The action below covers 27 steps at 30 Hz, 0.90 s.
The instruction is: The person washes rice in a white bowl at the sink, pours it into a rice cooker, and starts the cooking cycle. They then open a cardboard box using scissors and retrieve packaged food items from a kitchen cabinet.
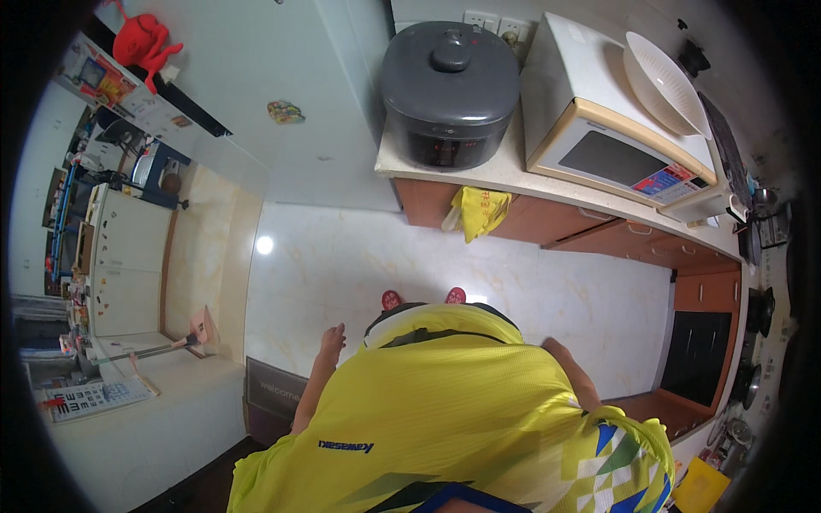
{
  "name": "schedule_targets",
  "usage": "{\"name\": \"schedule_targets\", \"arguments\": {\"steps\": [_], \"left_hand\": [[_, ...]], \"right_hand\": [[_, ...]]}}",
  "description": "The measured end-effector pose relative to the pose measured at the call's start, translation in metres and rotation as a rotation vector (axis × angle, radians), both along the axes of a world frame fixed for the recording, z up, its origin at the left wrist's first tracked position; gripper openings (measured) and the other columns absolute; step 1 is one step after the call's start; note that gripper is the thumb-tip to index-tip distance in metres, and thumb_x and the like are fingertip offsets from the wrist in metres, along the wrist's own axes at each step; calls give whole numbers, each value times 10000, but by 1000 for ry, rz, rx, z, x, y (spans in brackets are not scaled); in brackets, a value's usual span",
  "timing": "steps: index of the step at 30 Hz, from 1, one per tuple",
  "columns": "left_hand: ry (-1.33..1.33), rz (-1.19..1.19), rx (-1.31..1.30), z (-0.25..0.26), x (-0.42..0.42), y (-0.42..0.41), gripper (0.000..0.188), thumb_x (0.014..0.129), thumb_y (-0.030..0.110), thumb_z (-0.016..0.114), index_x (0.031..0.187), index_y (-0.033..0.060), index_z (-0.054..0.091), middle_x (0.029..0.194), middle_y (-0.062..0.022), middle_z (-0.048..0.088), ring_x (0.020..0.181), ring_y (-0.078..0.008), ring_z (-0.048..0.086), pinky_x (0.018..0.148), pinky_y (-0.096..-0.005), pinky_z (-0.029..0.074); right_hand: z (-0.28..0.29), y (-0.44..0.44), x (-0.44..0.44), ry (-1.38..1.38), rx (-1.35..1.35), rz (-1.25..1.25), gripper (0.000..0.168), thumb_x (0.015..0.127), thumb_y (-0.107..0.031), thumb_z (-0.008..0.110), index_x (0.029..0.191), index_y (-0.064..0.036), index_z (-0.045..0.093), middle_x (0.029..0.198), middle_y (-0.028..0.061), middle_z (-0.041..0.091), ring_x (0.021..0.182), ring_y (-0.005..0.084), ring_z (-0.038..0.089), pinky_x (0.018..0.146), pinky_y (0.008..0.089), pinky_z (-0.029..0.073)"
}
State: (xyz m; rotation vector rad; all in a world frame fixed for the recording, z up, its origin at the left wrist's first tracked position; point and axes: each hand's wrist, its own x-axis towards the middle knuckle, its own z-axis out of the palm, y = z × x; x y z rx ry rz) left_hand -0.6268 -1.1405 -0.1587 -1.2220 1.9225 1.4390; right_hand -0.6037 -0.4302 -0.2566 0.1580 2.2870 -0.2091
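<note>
My left hand point(333, 338) hangs beside my body above the tiled floor, with nothing visible in it; its fingers look loosely bent. On the other side, my right arm hangs down too, and the yellow shirt point(449, 385) hides most of my right hand point(553, 346). Neither hand touches the counter. Before me, a dark grey electric pressure cooker point(452, 96) with its lid on stands at the end of the countertop point(513, 154). Next to it is a white microwave oven point(616, 154) with its door shut. A white ribbed plastic basket point(667, 83) rests on top of the microwave.
Yellow plastic bags point(484, 211) hang at the brown cabinet front point(423, 202). A pale refrigerator point(314, 128) stands left of the counter, with a red plush figure point(141, 45) on it. Behind my left side lies a doormat point(276, 388). A dustpan point(202, 327) stands farther left.
</note>
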Motion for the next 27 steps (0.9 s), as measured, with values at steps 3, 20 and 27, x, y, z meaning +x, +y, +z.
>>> {"name": "schedule_targets", "arguments": {"steps": [3, 20, 27], "left_hand": [[18, -35, -12, 10, -13, 8, 553, 929, 485, 575, 1088, -42, 627, 910, -97, 642, 781, -198, 616, 602, -332, 478], [72, -542, -82, 13, -140, 82, 393, 911, 362, 616, 1023, -12, 663, 808, -81, 646, 663, -189, 594, 600, -360, 504], [605, -1751, -683, -128, -161, -1, 377, 875, 342, 620, 912, -30, 668, 819, -152, 684, 703, -243, 641, 637, -415, 521]], "right_hand": [[9, 33, 25, -181, 49, -299, 572, 685, -452, 820, 961, 38, 711, 1037, 227, 703, 1022, 338, 665, 896, 435, 524], [243, -53, -138, 716, -384, -797, 485, 834, -245, 712, 1241, -18, 575, 1185, 217, 641, 1102, 327, 622, 937, 399, 497], [286, -59, -158, 847, -404, -757, 425, 858, -248, 681, 1222, -43, 600, 1168, 174, 648, 1078, 324, 620, 931, 399, 497]]}}
